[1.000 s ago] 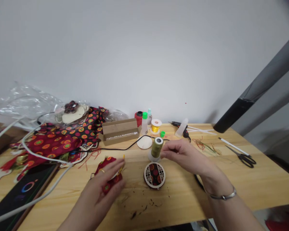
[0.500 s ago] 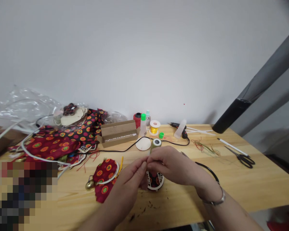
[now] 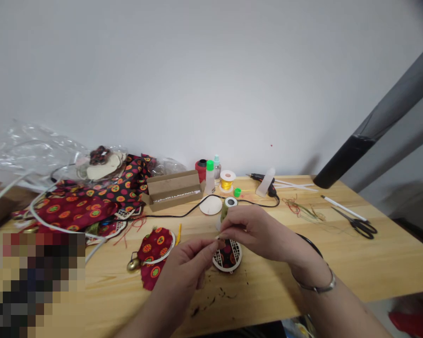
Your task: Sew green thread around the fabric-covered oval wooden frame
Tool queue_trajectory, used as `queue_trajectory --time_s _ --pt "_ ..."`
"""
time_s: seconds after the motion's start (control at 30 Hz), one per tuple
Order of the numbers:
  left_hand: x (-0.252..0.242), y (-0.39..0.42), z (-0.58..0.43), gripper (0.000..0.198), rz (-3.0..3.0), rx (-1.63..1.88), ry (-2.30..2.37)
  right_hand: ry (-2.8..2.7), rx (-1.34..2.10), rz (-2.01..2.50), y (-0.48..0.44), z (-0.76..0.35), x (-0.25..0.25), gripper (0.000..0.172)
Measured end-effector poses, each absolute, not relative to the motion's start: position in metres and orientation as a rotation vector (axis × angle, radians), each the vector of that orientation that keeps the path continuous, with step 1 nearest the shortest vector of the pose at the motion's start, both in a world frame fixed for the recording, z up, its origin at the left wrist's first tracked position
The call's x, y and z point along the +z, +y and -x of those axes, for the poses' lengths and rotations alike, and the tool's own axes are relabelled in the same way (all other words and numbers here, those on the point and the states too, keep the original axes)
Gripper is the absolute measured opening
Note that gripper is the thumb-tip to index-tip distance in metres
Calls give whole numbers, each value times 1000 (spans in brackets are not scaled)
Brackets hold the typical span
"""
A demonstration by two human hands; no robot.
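Note:
My left hand (image 3: pixel 185 265) and my right hand (image 3: pixel 255 230) meet above the table, their fingertips pinching a short pale strand, perhaps thread (image 3: pixel 217 237). Just below them lies a round lattice-framed piece of dark printed cloth (image 3: pixel 227 257), partly hidden by my fingers. Behind my right hand stands an olive-green thread spool (image 3: pixel 225 210). To the left of my left hand lies a red printed cloth pouch with a white hoop (image 3: pixel 156 249) and a brass bell (image 3: pixel 132 265).
A cardboard box (image 3: pixel 172 190), bottles, a yellow thread reel (image 3: pixel 227 180) and a glue gun (image 3: pixel 262 178) stand at the back. Scissors (image 3: pixel 360 226) lie at right. Printed cloth (image 3: pixel 81 211) and a white cable (image 3: pixel 56 230) lie at left. A grey pole (image 3: pixel 373 124) crosses the upper right.
My left hand has put down the red pouch and moved right to meet my right hand. Both hands now hang over the lattice piece. My hands have drawn slightly apart since the half-second-old view.

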State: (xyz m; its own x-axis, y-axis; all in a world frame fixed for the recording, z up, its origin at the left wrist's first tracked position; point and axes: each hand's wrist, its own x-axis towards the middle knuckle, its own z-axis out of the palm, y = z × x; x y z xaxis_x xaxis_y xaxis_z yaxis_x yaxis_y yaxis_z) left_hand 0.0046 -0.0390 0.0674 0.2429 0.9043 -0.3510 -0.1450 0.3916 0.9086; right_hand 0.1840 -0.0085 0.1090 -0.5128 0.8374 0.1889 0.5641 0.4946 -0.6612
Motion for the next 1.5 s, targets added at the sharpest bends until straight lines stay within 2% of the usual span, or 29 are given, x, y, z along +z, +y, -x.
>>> queue_trajectory --time_s 0.33,0.47,0.63,0.8,1.27,1.5 --pt "67 -39 -2 33 -898 899 1177 -1949 655 1059 -5 -186 109 19" --pt "66 -39 -1 36 -921 887 1187 -1817 603 1043 -10 -187 105 16" --pt "63 -37 0 37 -963 862 1170 -1972 698 910 -17 -184 100 16" --pt "63 -37 1 34 -940 854 1108 -2113 689 771 -17 -176 89 28" --pt "64 -39 0 30 -713 838 943 -1932 577 720 -15 -166 70 5" --pt "67 -38 1 35 -508 813 864 -1988 413 740 -16 -167 68 11"
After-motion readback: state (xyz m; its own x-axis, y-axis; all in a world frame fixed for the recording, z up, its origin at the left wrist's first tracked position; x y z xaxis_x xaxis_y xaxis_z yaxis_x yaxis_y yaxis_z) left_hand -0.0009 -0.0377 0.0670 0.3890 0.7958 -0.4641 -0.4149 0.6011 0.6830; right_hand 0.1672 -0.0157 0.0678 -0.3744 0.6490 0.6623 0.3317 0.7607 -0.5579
